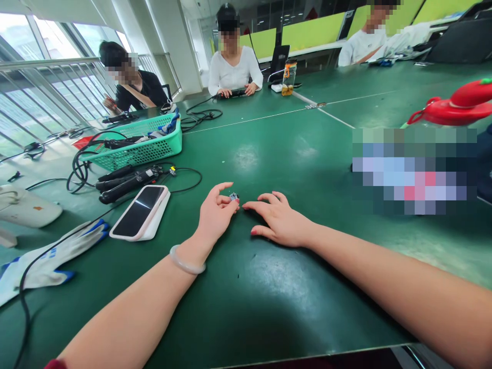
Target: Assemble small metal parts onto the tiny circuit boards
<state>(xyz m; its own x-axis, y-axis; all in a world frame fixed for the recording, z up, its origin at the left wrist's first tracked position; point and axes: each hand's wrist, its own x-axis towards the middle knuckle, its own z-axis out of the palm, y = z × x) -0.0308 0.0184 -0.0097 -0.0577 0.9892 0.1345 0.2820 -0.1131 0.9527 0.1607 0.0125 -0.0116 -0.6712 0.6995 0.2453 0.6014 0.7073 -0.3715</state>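
Observation:
In the middle of the head view my left hand [215, 212], with a pale bangle [187, 261] on its wrist, pinches a small silvery metal piece [234, 196] between thumb and fingers. The piece is too small for me to tell its kind. Just to the right, my right hand [284, 220] hovers low over or rests on the green table [230, 307]; which of the two I cannot tell. Its fingers are spread and hold nothing, with the fingertips close to the metal piece but apart from it.
Left of my hands lie a phone [140, 212], black handled tools [126, 184] with cables, a glove [57, 256] and a green basket [142, 148] with more tools. A red object [453, 107] stands at right beside a blurred patch. Several people sit around the table; a bottle [288, 79] stands far off.

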